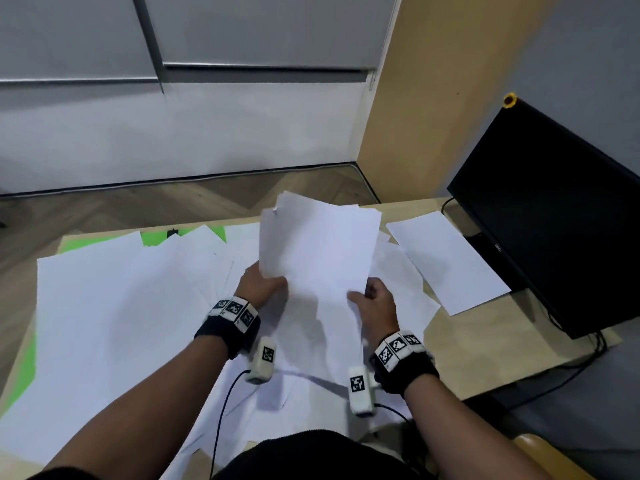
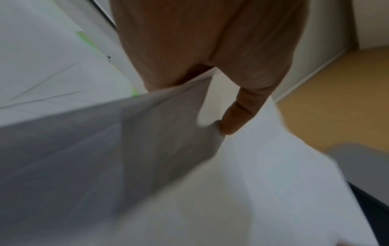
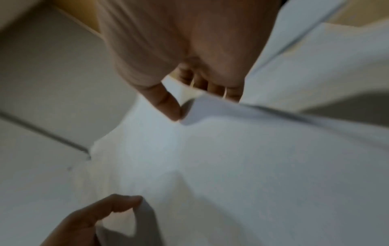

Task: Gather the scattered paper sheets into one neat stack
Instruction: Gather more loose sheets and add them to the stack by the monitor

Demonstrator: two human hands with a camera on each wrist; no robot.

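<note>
Both hands raised over the table [image 1: 446, 336], holding a bundle of paper sheets [image 1: 322, 258] upright between them. Left hand [image 1: 261, 289] clamped on the bundle's left edge, thumb over the front; in the left wrist view, thumb [image 2: 235, 119] pressed onto the sheets [image 2: 263, 174], fingers hidden behind the paper. Right hand [image 1: 375, 303] clamped on the right edge; in the right wrist view, right hand [image 3: 179, 66] pinching the sheets [image 3: 231, 158] between thumb and curled fingers, with the left hand [image 3: 90, 219] gripping the opposite edge low in that picture. Bundle uneven, top corners fanned and tilted toward the far side, lower part sagging between the wrists.

Loose sheets [image 1: 114, 317] spread flat and overlapping across the left of the table, on a green mat [image 1: 152, 237] showing at the far edge. More loose sheets under the held bundle. A single sheet [image 1: 446, 258] lying apart at the right, just beside a dark monitor [image 1: 561, 216]. No containers visible. Wrist views blurred.
</note>
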